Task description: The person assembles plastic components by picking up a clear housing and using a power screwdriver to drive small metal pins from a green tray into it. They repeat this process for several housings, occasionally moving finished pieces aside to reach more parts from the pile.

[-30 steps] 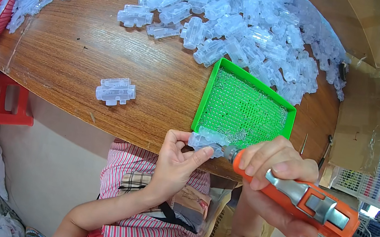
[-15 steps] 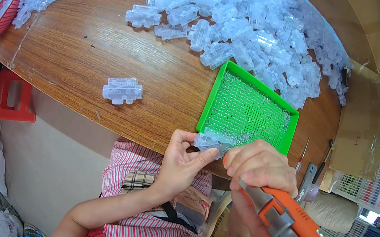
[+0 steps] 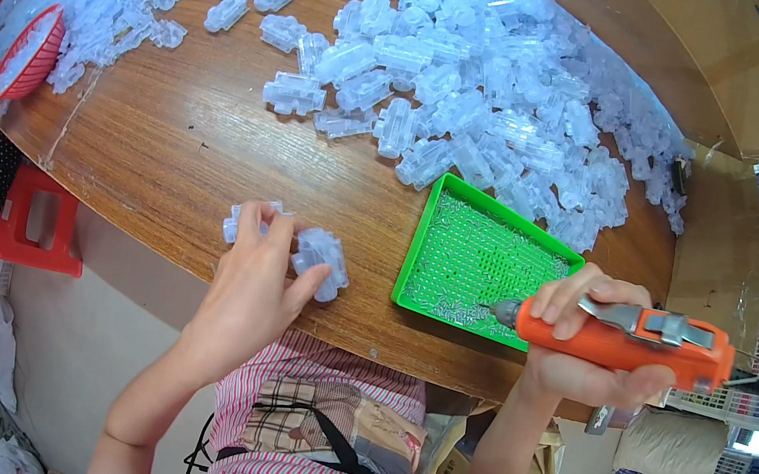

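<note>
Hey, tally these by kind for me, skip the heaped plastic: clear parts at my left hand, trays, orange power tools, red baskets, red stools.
Clear plastic parts at your left hand: 2
Green tray: 1
Orange power tool: 1
Red basket: 1
Red stool: 1
Total: 6

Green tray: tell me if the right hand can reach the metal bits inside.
Probably yes, with its tool: the right hand grips the orange power tool, whose nose is over the green tray, and no obstacle shows above the metal bits. The hand itself isn't free.
</note>
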{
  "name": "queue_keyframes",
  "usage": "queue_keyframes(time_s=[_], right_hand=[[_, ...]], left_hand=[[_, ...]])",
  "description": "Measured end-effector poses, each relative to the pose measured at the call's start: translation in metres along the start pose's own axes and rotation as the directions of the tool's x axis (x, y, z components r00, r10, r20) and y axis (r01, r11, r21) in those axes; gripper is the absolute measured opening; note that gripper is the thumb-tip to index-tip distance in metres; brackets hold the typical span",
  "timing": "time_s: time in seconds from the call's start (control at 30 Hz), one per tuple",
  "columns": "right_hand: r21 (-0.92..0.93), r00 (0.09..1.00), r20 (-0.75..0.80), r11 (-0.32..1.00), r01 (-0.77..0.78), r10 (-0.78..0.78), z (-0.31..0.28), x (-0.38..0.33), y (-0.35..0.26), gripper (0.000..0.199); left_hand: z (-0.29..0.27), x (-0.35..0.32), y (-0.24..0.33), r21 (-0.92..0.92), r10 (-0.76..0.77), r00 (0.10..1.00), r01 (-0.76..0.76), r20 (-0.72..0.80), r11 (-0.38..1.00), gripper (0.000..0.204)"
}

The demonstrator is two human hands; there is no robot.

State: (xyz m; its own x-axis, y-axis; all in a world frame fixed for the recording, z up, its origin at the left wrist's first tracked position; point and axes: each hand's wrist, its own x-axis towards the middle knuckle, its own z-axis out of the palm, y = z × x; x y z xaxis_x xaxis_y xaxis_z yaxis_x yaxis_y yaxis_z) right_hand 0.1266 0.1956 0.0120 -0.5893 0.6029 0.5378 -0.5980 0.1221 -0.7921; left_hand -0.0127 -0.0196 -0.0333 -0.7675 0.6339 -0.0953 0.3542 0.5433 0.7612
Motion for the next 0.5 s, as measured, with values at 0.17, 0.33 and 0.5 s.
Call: queue_keyframes(time_s=[0.17, 0.33, 0.5], right_hand=[[-0.046, 0.999, -0.042, 0.999, -0.024, 0.022, -0.004, -0.003, 0.004, 0.085], [-0.076, 0.991, -0.117, 0.995, -0.067, 0.058, 0.000, -0.005, 0.018, 0.086], [-0.124, 0.986, -0.147, 0.988, -0.097, 0.078, -0.006, -0.016, 0.040, 0.087]], left_hand=[[0.014, 0.047, 0.032, 0.462, 0.429, 0.895, -0.331, -0.123, 0.823, 0.018], [0.059, 0.125, 0.022, 0.565, 0.727, 0.686, -0.610, 0.025, 0.556, 0.026], [0.057, 0.133, 0.012, 0.558, 0.755, 0.655, -0.639, 0.035, 0.529, 0.028]])
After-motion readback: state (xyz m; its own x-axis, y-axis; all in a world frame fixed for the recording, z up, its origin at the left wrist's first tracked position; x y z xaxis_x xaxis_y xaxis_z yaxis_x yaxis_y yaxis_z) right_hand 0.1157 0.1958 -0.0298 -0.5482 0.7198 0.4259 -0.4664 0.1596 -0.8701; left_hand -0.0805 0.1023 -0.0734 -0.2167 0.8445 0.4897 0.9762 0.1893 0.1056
